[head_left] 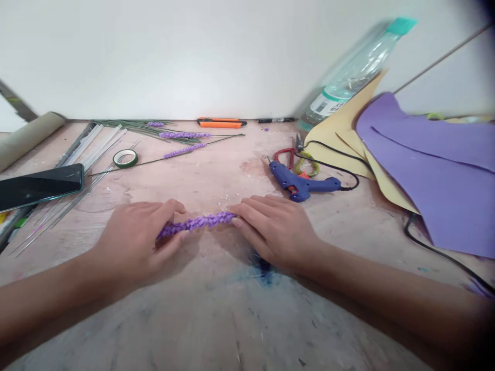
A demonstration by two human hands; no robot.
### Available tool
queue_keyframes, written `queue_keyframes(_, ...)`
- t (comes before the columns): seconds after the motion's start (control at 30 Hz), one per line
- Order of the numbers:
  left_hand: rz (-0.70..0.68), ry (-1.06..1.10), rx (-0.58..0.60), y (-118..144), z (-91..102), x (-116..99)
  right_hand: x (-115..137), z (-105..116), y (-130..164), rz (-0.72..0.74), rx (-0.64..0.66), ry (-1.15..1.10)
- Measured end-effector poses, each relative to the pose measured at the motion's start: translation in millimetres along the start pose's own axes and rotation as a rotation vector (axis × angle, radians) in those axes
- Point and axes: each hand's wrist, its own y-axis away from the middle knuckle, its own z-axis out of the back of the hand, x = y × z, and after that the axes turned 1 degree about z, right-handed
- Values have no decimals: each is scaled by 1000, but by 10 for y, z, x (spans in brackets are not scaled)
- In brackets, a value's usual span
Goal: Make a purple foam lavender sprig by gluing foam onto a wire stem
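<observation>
Head view, left to right. Cardboard tube (29,136) lies at the far-left edge of the worn wooden bench (216,319). Black smartphone (40,186) lies face up beside it, over a spread of thin clear and grey sticks (91,149). Small roll of green floral tape (126,158) sits just past the sticks. Behind it lie finished purple foam lavender stems on green wires (181,141).

Left hand (135,242) rests palm-down on the bench, thumb and fingers pinched narrow around the left end of the purple foam lavender spike (199,222). This spike is a slim rod of small, tightly packed purple foam bits with a bumpy, spiralled surface. It lies flat on the bench at centre, running between both hands. Right hand (276,229) lies flat, fingers pressed together on the spike's right end, not closed around it.

Orange box cutter (221,122) and black marker (275,120) lie against the wall. Blue hot glue gun (301,181) with black cord lies just past the right hand, red-handled scissors (288,154) behind it. Clear plastic bottle with teal cap (353,72) leans over yellow foam sheets (340,134); large purple foam sheet (436,170) covers the right side.
</observation>
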Motion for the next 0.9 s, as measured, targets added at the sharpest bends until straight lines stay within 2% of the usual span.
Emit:
queue_keyframes(0.07,122,188,-45,-34,55,22,-54,6,-7,-66,22,-56)
queue_keyframes(0.17,313,677,-169,-127,141,54,-72,62,-45,-155,-11,-254)
queue_keyframes(0.23,359,1024,-235,-190,174,70,9,133,-85,-271,-10,-449)
queue_keyframes(0.3,371,1229,-227,-222,172,75,172,211,-113,-400,61,-641)
queue_keyframes(0.37,416,1256,-164,-209,134,59,376,271,-112,-454,160,-775)
queue_keyframes(0.47,452,1239,-49,-127,53,-8,606,315,-88,-356,253,-877)
queue_keyframes(0.53,433,1289,58,-64,11,-72,628,329,-115,-322,266,-885)
queue_keyframes(0.67,393,1357,233,6,-18,-189,432,341,-369,-460,78,-934)
queue_keyframes(0.7,379,1350,249,15,-19,-208,381,337,-459,-477,33,-1036)
queue_keyframes(0.8,356,1337,278,42,-29,-232,302,306,-708,-436,49,-1362)
queue_keyframes(0.9,358,1419,259,93,-58,-224,274,297,-871,-393,-5,-1439)
